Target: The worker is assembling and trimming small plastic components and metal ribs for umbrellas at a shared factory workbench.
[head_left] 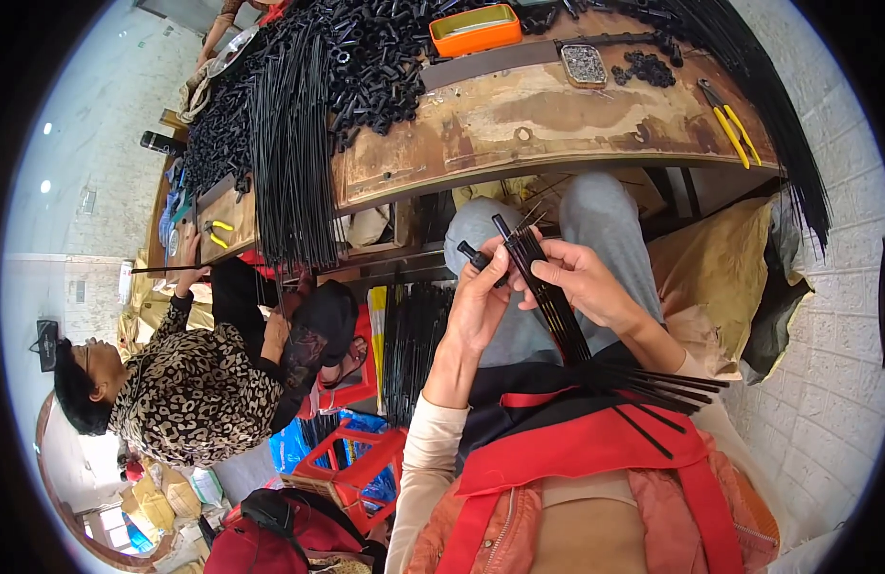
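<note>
My left hand [482,298] is closed with a short black plastic fitting [474,254] pinched between thumb and fingers. Close beside it, my right hand [588,280] grips a bundle of thin black rods [555,320] that slants down over my lap. Thin wire-like tips stick out at the bundle's top, and one thicker black end stands at its left side. The fingertips of both hands nearly meet around the bundle, and some are hidden behind it. More black rods [667,385] fan out across my red and black apron [576,442].
On the wooden table [519,120] lie a heap of black fittings [366,67], long black rods [291,143], an orange box [476,31], a clear tray of small metal parts [584,65] and yellow-handled pliers [729,124]. A co-worker [203,383] sits at the left near red stools [351,459].
</note>
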`<control>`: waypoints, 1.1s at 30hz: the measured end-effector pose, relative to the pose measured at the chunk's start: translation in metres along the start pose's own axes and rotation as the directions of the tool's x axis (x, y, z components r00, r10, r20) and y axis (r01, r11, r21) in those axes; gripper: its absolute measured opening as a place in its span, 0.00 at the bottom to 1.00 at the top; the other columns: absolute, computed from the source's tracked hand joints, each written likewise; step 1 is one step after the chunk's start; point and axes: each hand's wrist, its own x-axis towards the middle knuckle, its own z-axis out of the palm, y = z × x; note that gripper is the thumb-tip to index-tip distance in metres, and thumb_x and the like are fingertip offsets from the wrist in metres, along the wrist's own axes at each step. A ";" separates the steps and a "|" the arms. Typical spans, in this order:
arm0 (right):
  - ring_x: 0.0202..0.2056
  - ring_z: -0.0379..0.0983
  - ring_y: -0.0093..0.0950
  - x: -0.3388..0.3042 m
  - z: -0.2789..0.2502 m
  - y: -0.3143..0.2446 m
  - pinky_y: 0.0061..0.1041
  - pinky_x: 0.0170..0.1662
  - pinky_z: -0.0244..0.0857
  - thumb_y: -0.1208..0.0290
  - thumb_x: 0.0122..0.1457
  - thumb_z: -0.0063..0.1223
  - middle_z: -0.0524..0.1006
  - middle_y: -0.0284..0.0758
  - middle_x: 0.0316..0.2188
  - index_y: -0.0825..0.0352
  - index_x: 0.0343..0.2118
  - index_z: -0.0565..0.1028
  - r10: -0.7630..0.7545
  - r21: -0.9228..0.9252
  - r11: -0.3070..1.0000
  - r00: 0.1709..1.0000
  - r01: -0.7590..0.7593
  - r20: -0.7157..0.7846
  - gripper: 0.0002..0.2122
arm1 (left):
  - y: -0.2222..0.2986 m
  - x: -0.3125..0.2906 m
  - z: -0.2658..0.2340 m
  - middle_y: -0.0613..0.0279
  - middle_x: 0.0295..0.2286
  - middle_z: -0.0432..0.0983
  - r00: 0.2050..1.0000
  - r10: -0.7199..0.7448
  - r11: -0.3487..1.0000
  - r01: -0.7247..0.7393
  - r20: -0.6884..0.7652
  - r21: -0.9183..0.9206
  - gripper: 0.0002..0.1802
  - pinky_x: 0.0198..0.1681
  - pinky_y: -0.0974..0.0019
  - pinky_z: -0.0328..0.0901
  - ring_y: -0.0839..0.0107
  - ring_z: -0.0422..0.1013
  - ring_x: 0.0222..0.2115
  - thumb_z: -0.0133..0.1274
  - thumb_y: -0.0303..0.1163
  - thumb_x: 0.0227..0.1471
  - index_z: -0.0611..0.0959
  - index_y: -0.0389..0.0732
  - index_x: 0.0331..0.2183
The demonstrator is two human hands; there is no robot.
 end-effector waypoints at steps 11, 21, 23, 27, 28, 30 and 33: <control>0.35 0.73 0.22 -0.002 -0.003 -0.003 0.38 0.47 0.74 0.71 0.65 0.46 0.73 0.33 0.33 0.68 0.53 0.65 -0.049 0.028 0.998 0.998 0.049 0.029 0.15 | 0.029 0.033 0.027 0.55 0.55 0.67 0.931 0.319 0.948 -0.313 -0.179 0.064 0.26 0.60 0.56 0.52 0.67 0.57 0.60 0.46 0.48 0.62 0.73 0.40 0.53; 0.37 0.72 0.23 -0.001 -0.004 -0.015 0.35 0.45 0.76 0.74 0.64 0.46 0.72 0.34 0.35 0.71 0.55 0.65 -0.079 0.009 0.997 0.997 0.079 -0.007 0.17 | 0.041 0.051 0.008 0.53 0.51 0.70 0.975 -0.112 0.990 0.094 0.192 0.101 0.30 0.55 0.61 0.62 0.62 0.64 0.55 0.52 0.46 0.58 0.69 0.38 0.55; 0.35 0.73 0.21 0.002 0.002 -0.018 0.36 0.46 0.74 0.73 0.65 0.45 0.73 0.33 0.33 0.69 0.54 0.65 -0.083 -0.035 0.996 0.997 0.083 0.003 0.16 | 0.033 0.047 -0.003 0.57 0.41 0.77 0.998 0.054 0.995 -0.052 -0.026 0.091 0.20 0.47 0.64 0.68 0.66 0.73 0.46 0.54 0.40 0.58 0.74 0.40 0.48; 0.35 0.73 0.21 0.004 -0.002 -0.017 0.36 0.45 0.74 0.72 0.65 0.45 0.73 0.33 0.33 0.70 0.55 0.65 -0.090 -0.048 0.995 0.996 0.091 0.021 0.16 | 0.037 0.056 -0.001 0.62 0.35 0.79 0.981 0.151 0.980 -0.133 -0.120 0.146 0.14 0.40 0.70 0.69 0.73 0.76 0.35 0.57 0.36 0.57 0.78 0.40 0.43; 0.35 0.73 0.21 0.004 -0.002 -0.015 0.35 0.45 0.74 0.72 0.65 0.46 0.73 0.33 0.33 0.69 0.55 0.65 -0.089 -0.051 0.995 0.996 0.090 0.018 0.17 | 0.037 0.055 -0.002 0.62 0.35 0.79 0.982 0.151 0.980 -0.133 -0.117 0.147 0.14 0.40 0.70 0.69 0.73 0.76 0.35 0.57 0.36 0.57 0.78 0.40 0.43; 0.35 0.73 0.21 0.003 -0.003 -0.014 0.35 0.45 0.74 0.72 0.65 0.46 0.73 0.33 0.33 0.69 0.56 0.64 -0.094 -0.054 0.994 0.996 0.094 0.012 0.17 | 0.035 0.053 -0.004 0.63 0.35 0.79 0.986 0.125 0.980 -0.105 -0.108 0.171 0.16 0.40 0.70 0.68 0.73 0.76 0.37 0.57 0.36 0.56 0.77 0.40 0.44; 0.35 0.73 0.22 0.000 -0.004 -0.013 0.35 0.46 0.74 0.72 0.65 0.46 0.73 0.33 0.34 0.69 0.56 0.64 -0.103 -0.049 0.994 0.995 0.102 -0.008 0.17 | 0.036 0.041 0.020 0.64 0.36 0.78 0.982 0.109 0.989 -0.092 -0.156 0.111 0.17 0.41 0.70 0.68 0.75 0.75 0.38 0.58 0.34 0.56 0.76 0.41 0.46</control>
